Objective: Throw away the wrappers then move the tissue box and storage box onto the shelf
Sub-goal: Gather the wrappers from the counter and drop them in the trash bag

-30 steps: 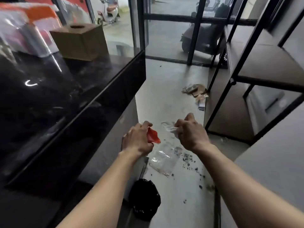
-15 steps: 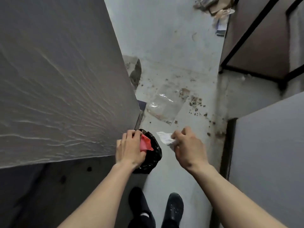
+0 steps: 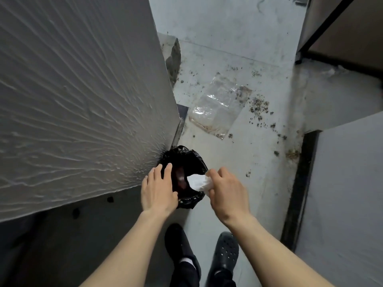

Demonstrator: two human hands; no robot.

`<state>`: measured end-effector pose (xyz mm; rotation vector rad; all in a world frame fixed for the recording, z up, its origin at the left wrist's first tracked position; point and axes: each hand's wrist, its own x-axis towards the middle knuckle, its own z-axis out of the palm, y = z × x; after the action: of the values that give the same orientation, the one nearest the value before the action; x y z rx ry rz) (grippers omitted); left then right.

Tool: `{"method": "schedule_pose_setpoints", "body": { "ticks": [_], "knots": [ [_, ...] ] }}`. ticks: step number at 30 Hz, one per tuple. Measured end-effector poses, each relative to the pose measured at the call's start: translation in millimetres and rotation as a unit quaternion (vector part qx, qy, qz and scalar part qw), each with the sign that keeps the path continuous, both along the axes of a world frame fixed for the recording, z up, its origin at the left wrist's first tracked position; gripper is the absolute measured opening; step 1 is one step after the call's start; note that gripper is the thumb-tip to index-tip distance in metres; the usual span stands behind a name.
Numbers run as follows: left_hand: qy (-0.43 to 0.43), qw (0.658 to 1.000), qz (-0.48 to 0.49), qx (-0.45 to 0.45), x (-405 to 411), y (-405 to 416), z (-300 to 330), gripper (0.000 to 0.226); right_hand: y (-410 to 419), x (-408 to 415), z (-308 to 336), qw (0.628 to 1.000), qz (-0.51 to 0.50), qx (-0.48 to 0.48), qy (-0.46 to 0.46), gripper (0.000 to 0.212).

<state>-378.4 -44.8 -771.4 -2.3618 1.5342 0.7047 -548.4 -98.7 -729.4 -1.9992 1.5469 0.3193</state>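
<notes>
While both hands hang over a small bin lined with a black bag, the person looks straight down at the floor; the bin stands on the floor right against the grey side of the counter. The left hand is flat and spread out, fingers loose and holding nothing; it sits over the left edge of the bag. Down inside the bag there is something dark red, but it is too dim to tell what it is. The right hand is pinched around a crumpled white wrapper; the wrapper pokes out to the left of the hand, right over the open mouth of the bag.

A clear plastic bag lies flat on the floor a bit past the bin; dark crumbs are scattered just beside it and around it. Two black shoes show at the bottom, close behind the bin. At the top right is the low corner of a shelf with a black frame; the tissue box and the storage box are out of view.
</notes>
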Motion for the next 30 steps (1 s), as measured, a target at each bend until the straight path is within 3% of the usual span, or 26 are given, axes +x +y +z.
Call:
{"method": "schedule_pose_setpoints", "body": {
  "ticks": [7,14,21,30],
  "knots": [
    [0.011,0.999,0.023,-0.020,19,10,8,0.081,2,53,-29,0.999,-0.006,0.020,-0.033,0.065],
    [0.005,1.000,-0.009,0.000,3,13,33,0.086,18,15,0,0.998,0.028,0.051,-0.002,0.075],
    [0.010,0.998,-0.056,-0.039,-20,-21,142,0.088,-13,-33,106,0.999,0.032,0.022,0.009,0.069],
    [-0.017,0.987,-0.108,-0.115,-52,-58,357,0.097,-40,-77,313,0.999,0.011,-0.037,0.012,0.085]
  ]
}}
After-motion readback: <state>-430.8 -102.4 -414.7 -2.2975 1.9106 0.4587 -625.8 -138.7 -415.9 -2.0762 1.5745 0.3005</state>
